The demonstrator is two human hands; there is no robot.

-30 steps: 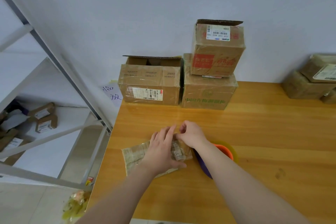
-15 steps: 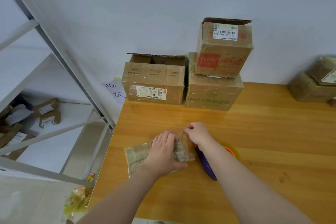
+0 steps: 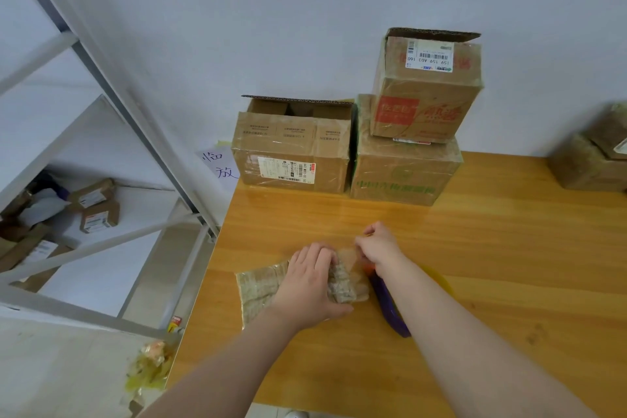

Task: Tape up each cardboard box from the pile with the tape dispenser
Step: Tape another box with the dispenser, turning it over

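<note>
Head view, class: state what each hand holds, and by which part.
Left hand grips the flat box near its right end, thumb on the near edge. Right hand seems to pinch the clear tape at its far edge.

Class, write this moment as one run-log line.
left hand holds flat taped box on table; right hand pinches tape at its end; tape dispenser under right wrist

Body in view: two forearms and two hands.
Left forearm point(image 3: 237, 356), on the left of the scene: bare along its whole visible length.
Right forearm point(image 3: 458, 332): likewise bare.
Left hand point(image 3: 307, 285) and right hand point(image 3: 380, 246): bare to the fingertips.
</note>
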